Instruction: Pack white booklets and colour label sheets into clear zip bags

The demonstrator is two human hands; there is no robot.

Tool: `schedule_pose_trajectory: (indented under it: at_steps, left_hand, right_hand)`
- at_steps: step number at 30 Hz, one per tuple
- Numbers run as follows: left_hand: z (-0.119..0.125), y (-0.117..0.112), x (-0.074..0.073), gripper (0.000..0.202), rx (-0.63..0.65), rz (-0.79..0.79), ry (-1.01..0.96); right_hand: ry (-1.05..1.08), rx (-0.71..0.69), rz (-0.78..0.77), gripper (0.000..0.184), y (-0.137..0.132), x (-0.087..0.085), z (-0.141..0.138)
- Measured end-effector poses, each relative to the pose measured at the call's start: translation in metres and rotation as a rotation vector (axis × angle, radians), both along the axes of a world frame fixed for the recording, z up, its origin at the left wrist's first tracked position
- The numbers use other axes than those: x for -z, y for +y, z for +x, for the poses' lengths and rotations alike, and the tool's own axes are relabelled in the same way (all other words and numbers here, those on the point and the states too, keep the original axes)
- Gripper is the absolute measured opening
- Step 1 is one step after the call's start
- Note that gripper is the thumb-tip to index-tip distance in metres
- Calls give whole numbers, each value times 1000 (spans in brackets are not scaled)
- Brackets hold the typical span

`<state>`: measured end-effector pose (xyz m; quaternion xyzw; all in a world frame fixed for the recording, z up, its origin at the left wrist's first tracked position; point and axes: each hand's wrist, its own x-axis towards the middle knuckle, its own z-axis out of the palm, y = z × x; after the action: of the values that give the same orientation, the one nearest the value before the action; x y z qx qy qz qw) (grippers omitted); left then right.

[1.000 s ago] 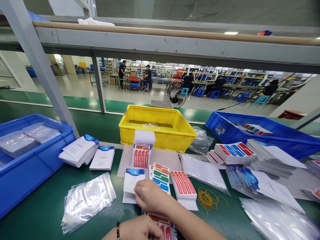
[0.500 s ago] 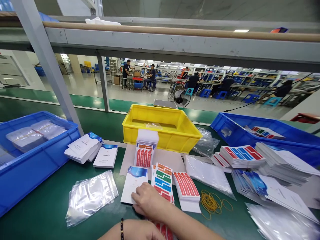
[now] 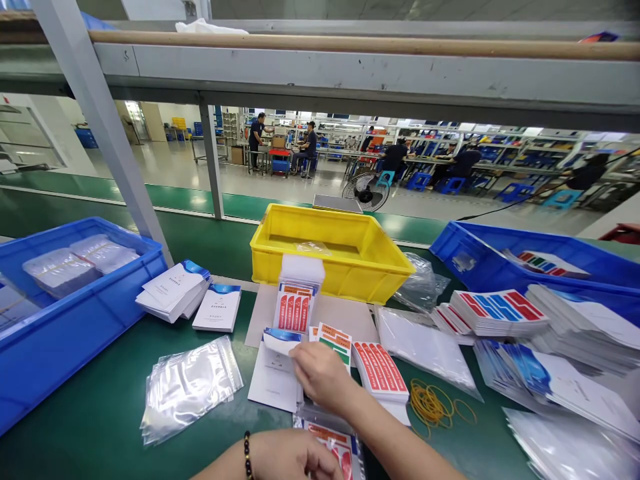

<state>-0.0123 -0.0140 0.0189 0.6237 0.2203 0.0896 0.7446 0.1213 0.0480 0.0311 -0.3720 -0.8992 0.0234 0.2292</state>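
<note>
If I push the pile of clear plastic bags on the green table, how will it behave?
The pile of clear plastic bags probably slides apart: its glossy sheets already lie fanned and uneven. The bags look thin and wrinkled, so likely floppy and light when lifted.

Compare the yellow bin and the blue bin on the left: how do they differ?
The yellow bin is smaller and holds one clear packet; the blue bin is larger and holds several wrapped bundles. The yellow bin sits behind the card stacks, the blue bin at the bench's left edge. Both are open plastic bins.
</note>
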Motion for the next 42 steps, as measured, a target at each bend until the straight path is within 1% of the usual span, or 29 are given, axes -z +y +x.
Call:
schedule_pose_trajectory:
  at_steps: [2, 3, 5, 6, 7, 8, 9, 10, 11, 12, 13, 14, 15, 16, 18, 20, 22, 26, 28, 29, 31, 33, 34, 36, 38, 39, 40, 42]
  left_hand:
    - [1, 1, 4, 53, -166, -70, -93]
    - [2, 2, 6, 60, -241, -148, -173]
    - [4, 6, 10, 77, -369, -374, -365]
    - [4, 8, 10, 83, -413, -489, -445]
    - [4, 10, 9, 83, -443, -589, -496]
    - [4, 12, 8, 76, -472, -659, -518]
    - [4, 12, 5, 64, -508, -695, -518]
    - [4, 12, 3, 52, -538, -708, -504]
    - [5, 11, 0, 43, -552, -704, -484]
    - [5, 10, -1, 40, -553, -689, -463]
    - [6, 9, -2, 39, -537, -668, -442]
    - [6, 8, -2, 40, -509, -645, -423]
    - [7, 7, -1, 40, -473, -623, -406]
    - [7, 7, 1, 40, -444, -596, -393]
    - [8, 7, 4, 41, -419, -556, -369]
    - [9, 8, 6, 43, -433, -556, -347]
    - [10, 9, 8, 44, -464, -584, -327]
    - [13, 10, 11, 38, -600, -634, -288]
    - [14, 10, 12, 36, -656, -632, -272]
    - [14, 10, 12, 36, -667, -621, -266]
    - [15, 10, 12, 37, -662, -590, -255]
    - [15, 10, 10, 38, -645, -544, -235]
    - [15, 10, 9, 39, -639, -524, -221]
    - [15, 10, 8, 40, -647, -497, -196]
    - [16, 10, 7, 42, -686, -497, -185]
    - [16, 10, 7, 43, -703, -504, -185]
    - [17, 10, 7, 43, -713, -506, -183]
    - [18, 10, 6, 45, -727, -512, -164]
  right_hand:
    - [158, 51, 87, 25, -4, -19, 18]
    - [191, 58, 101, 25, -10, -30, 26]
    - [135, 4, 59, 25, -29, -53, 39]
    - [66, -46, -6, 25, -40, -62, 43]
    - [2, -109, -79, 25, -51, -69, 45]
    - [-38, -177, -155, 24, -60, -73, 48]
    - [-42, -230, -221, 24, -65, -74, 50]
    - [-4, -246, -265, 24, -65, -72, 53]
    - [60, -217, -290, 25, -61, -67, 57]
    - [148, -135, -290, 27, -51, -60, 62]
    - [211, 35, -274, 29, -39, -51, 67]
    - [221, 220, -272, 27, -24, -40, 72]
    - [193, 394, -294, 23, -8, -29, 77]
    - [160, 524, -347, 21, 6, -19, 81]
    - [164, 598, -382, 26, 28, -1, 86]
    - [203, 615, -406, 21, 38, 10, 88]
    - [266, 618, -423, 14, 40, 12, 92]
    - [449, 627, -410, 29, 29, 0, 109]
    - [590, 657, -413, 38, 20, -8, 116]
    - [687, 659, -448, 40, 14, -10, 117]
    - [869, 605, -596, 42, 2, -13, 113]
    - [975, 530, -740, 42, -10, -13, 106]
    - [998, 522, -759, 42, -15, -13, 103]
    - [1103, 567, -707, 42, -21, -13, 100]
    - [1234, 598, -675, 42, -25, -13, 102]
    - [1256, 579, -708, 41, -26, -13, 102]
    - [1234, 546, -767, 40, -27, -12, 101]
    - [1087, 484, -894, 36, -32, -7, 93]
